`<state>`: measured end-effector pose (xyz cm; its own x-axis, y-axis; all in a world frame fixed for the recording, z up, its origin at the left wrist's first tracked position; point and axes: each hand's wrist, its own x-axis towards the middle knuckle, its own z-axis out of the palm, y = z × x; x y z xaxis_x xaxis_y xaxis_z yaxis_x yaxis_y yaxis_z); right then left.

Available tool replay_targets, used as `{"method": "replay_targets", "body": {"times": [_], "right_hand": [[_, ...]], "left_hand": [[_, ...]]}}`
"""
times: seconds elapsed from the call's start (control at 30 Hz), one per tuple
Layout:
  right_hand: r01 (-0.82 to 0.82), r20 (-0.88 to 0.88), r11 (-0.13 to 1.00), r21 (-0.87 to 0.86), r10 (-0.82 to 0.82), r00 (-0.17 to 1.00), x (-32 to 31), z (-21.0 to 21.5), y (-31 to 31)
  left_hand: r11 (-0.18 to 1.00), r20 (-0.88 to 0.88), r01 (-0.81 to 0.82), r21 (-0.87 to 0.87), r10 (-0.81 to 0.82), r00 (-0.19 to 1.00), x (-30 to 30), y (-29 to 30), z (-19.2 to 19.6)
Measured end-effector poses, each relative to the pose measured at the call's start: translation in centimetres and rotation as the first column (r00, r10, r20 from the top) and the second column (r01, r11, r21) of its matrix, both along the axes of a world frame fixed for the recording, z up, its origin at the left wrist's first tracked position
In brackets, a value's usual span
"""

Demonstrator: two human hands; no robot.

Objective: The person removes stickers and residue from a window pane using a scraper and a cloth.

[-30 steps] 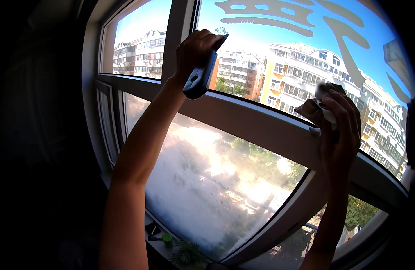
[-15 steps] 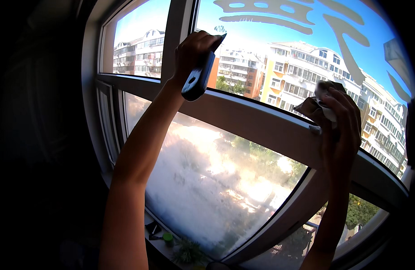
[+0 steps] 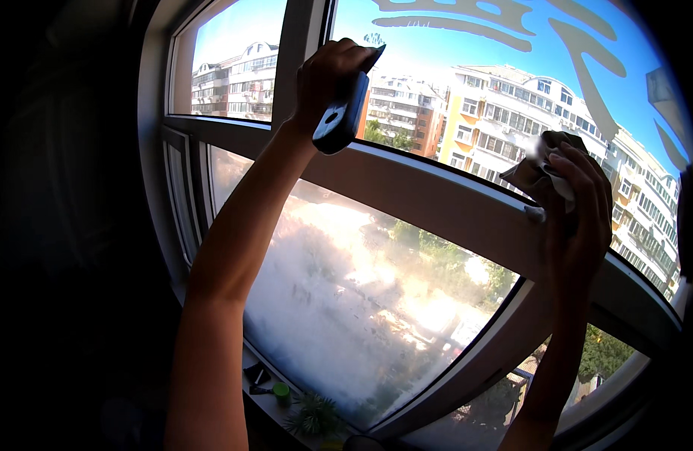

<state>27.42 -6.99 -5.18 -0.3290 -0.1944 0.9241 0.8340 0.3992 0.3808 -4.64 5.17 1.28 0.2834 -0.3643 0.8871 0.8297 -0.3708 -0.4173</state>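
Observation:
My left hand is raised at the upper window pane, its fingers wrapped round a tool with a dark handle. The handle has a hole near its rounded lower end, and a dark pointed tip sticks out past my fingers at the upper right. The tool's working end is mostly hidden by the hand. On the right, my right hand is closed on a crumpled greyish cloth in front of the same pane. A small pale wad sits on the frame beside that hand. Pale decal strokes run across the upper glass.
A wide window crossbar separates the upper pane from a hazy lower pane. Below, the sill holds a green-capped container, a dark object and a spiky plant. A narrow sash stands at the left.
The view has shifted slightly. Both hands appear a little higher and farther right, still holding the tool and the cloth.

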Motion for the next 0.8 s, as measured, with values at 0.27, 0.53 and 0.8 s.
{"method": "replay_targets", "body": {"times": [0.27,0.53,0.8], "right_hand": [[0.011,0.014,1.000,0.001,-0.011,1.000,0.2,0.0,0.0],[-0.008,0.024,1.000,-0.028,0.009,1.000,0.2,-0.1,-0.3],[-0.016,0.043,1.000,-0.008,0.017,0.999,0.3,0.1,-0.3]], "left_hand": [[0.999,0.035,0.010,-0.043,-0.008,0.999,0.5,-0.3,-0.2],[0.998,0.095,-0.039,-0.042,0.043,0.995,0.2,0.1,0.8],[0.999,0.015,-0.014,0.030,0.014,1.000,0.1,-0.3,1.1]]}}
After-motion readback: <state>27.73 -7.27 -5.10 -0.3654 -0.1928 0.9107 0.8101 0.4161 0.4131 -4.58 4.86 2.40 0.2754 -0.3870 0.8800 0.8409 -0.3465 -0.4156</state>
